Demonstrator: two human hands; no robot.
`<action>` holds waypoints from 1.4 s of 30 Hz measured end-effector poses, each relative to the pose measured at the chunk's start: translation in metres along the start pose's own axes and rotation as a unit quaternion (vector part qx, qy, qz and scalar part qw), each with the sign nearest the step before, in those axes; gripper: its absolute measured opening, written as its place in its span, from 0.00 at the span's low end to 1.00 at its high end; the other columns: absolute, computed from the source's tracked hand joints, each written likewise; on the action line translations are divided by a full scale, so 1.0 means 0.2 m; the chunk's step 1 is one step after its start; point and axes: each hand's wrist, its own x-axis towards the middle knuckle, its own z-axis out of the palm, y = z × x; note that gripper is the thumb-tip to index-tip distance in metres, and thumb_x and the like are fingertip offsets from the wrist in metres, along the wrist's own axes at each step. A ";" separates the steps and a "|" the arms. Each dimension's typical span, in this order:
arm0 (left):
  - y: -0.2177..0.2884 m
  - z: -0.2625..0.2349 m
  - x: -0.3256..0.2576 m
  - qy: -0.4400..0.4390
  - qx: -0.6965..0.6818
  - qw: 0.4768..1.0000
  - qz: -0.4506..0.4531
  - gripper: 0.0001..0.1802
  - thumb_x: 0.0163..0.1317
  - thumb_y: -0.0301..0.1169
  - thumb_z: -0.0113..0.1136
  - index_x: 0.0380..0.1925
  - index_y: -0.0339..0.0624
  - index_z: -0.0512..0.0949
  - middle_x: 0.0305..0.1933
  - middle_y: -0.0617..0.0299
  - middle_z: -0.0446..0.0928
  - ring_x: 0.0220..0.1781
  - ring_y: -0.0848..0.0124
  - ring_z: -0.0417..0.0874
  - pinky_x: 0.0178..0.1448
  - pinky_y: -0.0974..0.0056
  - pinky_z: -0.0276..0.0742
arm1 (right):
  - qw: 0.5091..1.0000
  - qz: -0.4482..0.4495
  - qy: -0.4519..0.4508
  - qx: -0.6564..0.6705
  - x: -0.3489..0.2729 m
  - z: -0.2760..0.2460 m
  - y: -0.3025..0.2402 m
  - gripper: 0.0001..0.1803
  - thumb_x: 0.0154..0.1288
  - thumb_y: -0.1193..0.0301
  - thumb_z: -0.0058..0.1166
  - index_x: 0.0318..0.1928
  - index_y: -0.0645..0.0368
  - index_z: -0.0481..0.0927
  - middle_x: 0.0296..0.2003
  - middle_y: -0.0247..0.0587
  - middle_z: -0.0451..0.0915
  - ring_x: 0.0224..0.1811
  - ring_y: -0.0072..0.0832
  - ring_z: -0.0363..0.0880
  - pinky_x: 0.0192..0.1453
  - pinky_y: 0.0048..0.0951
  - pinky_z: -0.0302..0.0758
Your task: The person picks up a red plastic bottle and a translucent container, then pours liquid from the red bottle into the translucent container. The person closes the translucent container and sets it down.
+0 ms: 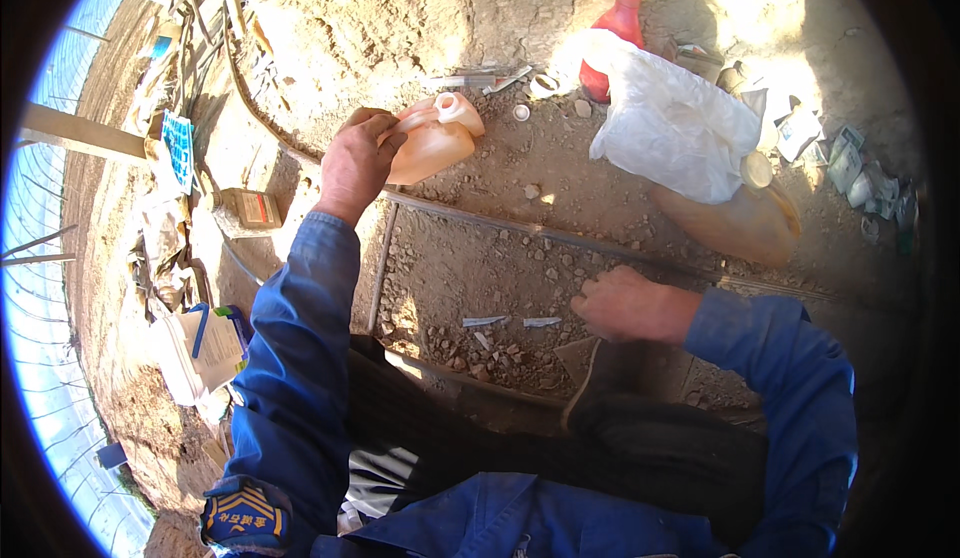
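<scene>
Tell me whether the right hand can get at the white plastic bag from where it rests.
Probably yes. The right hand rests low on the soil, and only open dirt and a thin pipe lie between it and the white plastic bag; nothing blocks it.

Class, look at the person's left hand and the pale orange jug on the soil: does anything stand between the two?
Nothing visible does. The left hand is already on the pale orange jug, fingers at its handle end. The right hand rests apart, lower on the soil.

Greenhouse plot: bare soil [520, 258]; plastic-sheet roof [40, 208]
</scene>
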 end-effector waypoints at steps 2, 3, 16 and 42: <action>-0.03 0.00 0.00 -0.013 -0.006 1.000 -0.026 0.15 0.69 0.37 0.71 0.48 0.39 0.89 0.53 0.52 0.86 0.50 0.50 0.88 0.56 0.52 0.85 | 1.000 -0.001 0.004 -0.005 -0.01 0.01 0.00 0.13 0.71 0.66 0.56 0.49 0.59 0.83 0.45 0.48 0.87 0.48 0.46 0.90 0.52 0.49 0.86; -0.05 0.00 0.00 -0.014 -0.014 0.999 -0.028 0.15 0.69 0.37 0.70 0.48 0.38 0.89 0.53 0.51 0.86 0.50 0.49 0.88 0.55 0.52 0.85 | 1.000 -0.001 0.001 -0.009 -0.01 0.01 0.00 0.13 0.71 0.65 0.56 0.49 0.59 0.83 0.45 0.48 0.87 0.48 0.46 0.90 0.53 0.49 0.86; -0.01 -0.10 -0.04 -0.030 -0.048 0.998 -0.017 0.16 0.69 0.35 0.71 0.50 0.35 0.88 0.54 0.49 0.86 0.53 0.52 0.89 0.59 0.55 0.84 | 1.000 0.003 -0.026 -0.012 0.03 -0.05 0.00 0.16 0.71 0.65 0.57 0.53 0.60 0.83 0.48 0.51 0.87 0.52 0.48 0.89 0.55 0.49 0.86; -0.04 0.12 -0.02 -0.099 -0.021 0.994 -0.039 0.27 0.61 0.41 0.78 0.59 0.45 0.85 0.66 0.51 0.80 0.62 0.49 0.86 0.65 0.50 0.83 | 0.999 -0.027 -0.017 0.012 0.11 -0.01 0.06 0.12 0.68 0.69 0.58 0.49 0.60 0.83 0.46 0.51 0.87 0.49 0.48 0.90 0.51 0.50 0.86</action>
